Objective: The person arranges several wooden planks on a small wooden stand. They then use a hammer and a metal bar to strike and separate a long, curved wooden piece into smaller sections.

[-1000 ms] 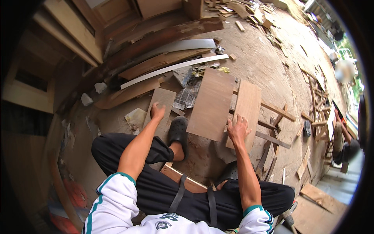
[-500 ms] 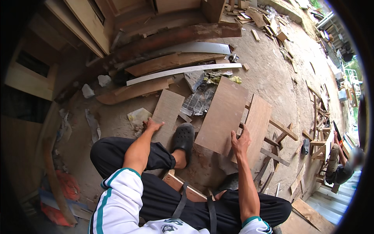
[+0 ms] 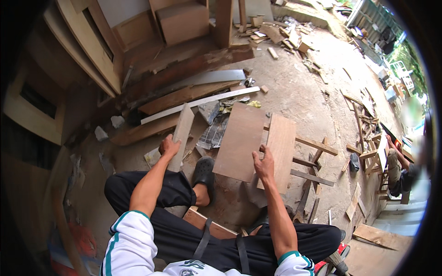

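My left hand is closed around a narrow wooden board, which is tilted up on its edge above the ground near my left knee. My right hand lies at the left edge of a lighter brown wooden panel, its fingers curled there and its thumb apart. Part of its grip is hidden under the hand. Just left of it lies a wider brown plywood sheet. Between my legs sits a small wooden box or stool with dark straps across it.
Long boards and a white strip lie ahead on the left. Wooden legs and sticks poke out right of the panels. Scrap wood is heaped at the back. Another person works at the far right. Wooden cabinets stand at the upper left.
My left hand has closed on the narrow board and lifted it from lying flat to a tilt. My right hand stays by the panel's edge. The view has shifted slightly.
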Tool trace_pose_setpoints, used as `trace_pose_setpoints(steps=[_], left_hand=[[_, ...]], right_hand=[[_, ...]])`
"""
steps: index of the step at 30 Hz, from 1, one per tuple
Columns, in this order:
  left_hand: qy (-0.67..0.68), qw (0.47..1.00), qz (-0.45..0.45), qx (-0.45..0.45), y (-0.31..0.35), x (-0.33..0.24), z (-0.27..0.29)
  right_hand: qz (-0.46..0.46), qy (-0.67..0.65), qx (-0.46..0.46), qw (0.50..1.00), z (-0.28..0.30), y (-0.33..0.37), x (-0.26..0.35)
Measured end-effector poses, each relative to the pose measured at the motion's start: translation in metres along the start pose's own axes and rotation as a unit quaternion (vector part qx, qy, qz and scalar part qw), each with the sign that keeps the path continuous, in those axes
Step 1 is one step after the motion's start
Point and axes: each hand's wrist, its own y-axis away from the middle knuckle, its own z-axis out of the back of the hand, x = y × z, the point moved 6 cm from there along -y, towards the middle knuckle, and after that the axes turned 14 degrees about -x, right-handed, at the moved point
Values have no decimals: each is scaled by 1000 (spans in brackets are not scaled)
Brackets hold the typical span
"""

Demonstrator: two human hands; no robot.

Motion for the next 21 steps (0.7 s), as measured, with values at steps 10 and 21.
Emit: trace_pose_setpoints(steps=[10,21], left_hand=[[322,931,-106,-135,-15,-174,147],[536,820,-59,192,167,-295,51]], right_hand=[[96,-80,10,992,48,21,93],[337,42,-34,940,106,31,143]])
